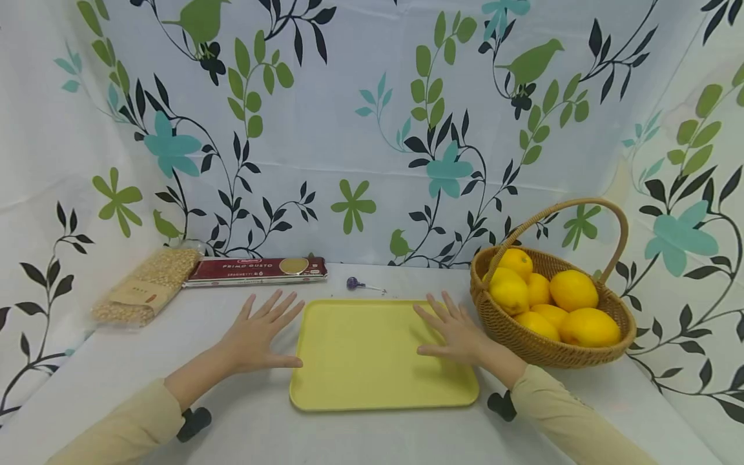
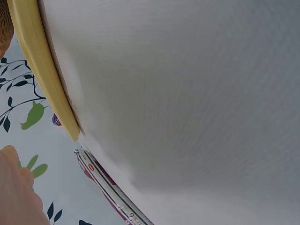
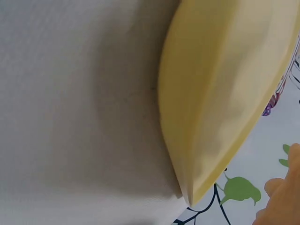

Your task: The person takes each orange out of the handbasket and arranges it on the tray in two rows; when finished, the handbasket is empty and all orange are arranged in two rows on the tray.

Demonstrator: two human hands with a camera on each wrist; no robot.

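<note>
A yellow tray (image 1: 354, 361) lies flat on the white table. My left hand (image 1: 252, 339) is spread with straight fingers at the tray's left side, its thumb overlapping the tray's edge in the head view. On the other side my right hand (image 1: 456, 336) is spread over the tray's right part, fingers pointing away from me. Neither hand holds anything. Behind the tray lies a lollipop (image 1: 352, 283) with a purple wrapper and a white stick. In the right wrist view the tray's corner (image 3: 197, 108) fills the middle, with some fingers (image 3: 283, 192) at the right edge.
A wicker basket (image 1: 494, 323) of lemons (image 1: 572, 289) with a tall handle stands right of the tray. At the back left lie a dark red spaghetti pack (image 1: 256, 271) and a clear bag of pale grains (image 1: 148, 284). A patterned curtain (image 1: 349, 129) hangs behind.
</note>
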